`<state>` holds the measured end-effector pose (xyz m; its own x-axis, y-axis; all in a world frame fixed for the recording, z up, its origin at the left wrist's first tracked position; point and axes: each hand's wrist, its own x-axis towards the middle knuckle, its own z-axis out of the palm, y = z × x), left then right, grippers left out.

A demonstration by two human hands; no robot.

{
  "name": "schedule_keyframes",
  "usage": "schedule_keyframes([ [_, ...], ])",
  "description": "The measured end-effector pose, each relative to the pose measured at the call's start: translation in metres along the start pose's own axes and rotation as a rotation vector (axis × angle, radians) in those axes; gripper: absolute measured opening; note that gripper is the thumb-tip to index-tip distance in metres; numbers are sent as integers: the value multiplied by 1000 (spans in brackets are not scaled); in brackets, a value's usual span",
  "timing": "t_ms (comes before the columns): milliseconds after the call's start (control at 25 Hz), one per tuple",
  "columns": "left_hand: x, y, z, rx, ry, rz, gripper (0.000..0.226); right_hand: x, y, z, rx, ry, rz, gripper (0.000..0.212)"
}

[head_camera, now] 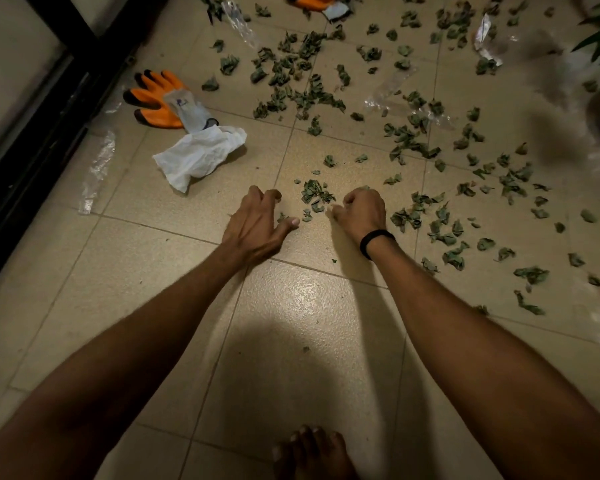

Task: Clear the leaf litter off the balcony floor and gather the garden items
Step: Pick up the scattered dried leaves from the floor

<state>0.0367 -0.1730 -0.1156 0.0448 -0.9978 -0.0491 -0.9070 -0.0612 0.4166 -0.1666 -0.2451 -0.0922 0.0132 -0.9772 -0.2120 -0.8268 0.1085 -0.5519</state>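
— Hands, what do they do?
— Left hand (260, 220) spread, fingertips on floor (309, 306); right hand (361, 211) closed around leaves (363, 188).
— And other leaves?
— Small heap (314, 195) between both hands, many scattered beyond.

Bare tiles (305, 299) nr foot (312, 452), leaves (413, 140) ahead/right, glove (156, 98), white bag (198, 154) left

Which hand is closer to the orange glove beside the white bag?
Left. The left hand is nearer the camera and right of the glove, white bag between them; the right hand, clutching leaves, sits farther right, past the small leaf pile.
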Motion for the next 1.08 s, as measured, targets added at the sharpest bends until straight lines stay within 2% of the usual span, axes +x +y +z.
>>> schedule_keyframes([
  [80, -5, -4, 7, 42, 28, 48, 50, -10, 2, 10, -61, -21, -61, 31],
  [200, -3, -6, 9, 29, 87, 125, 32, -16, 2, 19, -243, 7, -242, 15],
  [280, -1, -5, 9, 31, 113, 143, 25, -13, -2, 19, -241, 12, -209, 16],
  [360, 0, -2, 9, -6, 135, 82, 19, -10, -7, 18, -48, 10, -7, 16],
  [480, 8, 2, 1, -259, 243, -149, 16, -11, -13, 6, 552, -49, 362, 11],
  [560, 20, 3, -7, -504, 277, -364, 15, -12, -14, -4, 911, -78, 530, 9],
  [680, 33, 12, -10, -937, 182, -577, 17, -8, -14, -11, 1156, -83, 632, 6],
  [760, 35, 23, -7, -1056, 102, -613, 23, -5, -15, -14, 1210, -78, 640, 10],
  [800, 36, 27, -6, -1028, 81, -601, 26, -3, -15, -13, 1208, -66, 639, 11],
  [880, 41, 31, -3, -817, 64, -494, 27, 2, -15, -10, 1105, -44, 588, 13],
  [1000, 51, 35, -3, -503, 28, -306, 25, 11, -14, 0, 592, -39, 335, 4],
  [1080, 55, 39, -2, -428, 34, -284, 33, 15, -15, 9, 330, -49, 146, 20],
])
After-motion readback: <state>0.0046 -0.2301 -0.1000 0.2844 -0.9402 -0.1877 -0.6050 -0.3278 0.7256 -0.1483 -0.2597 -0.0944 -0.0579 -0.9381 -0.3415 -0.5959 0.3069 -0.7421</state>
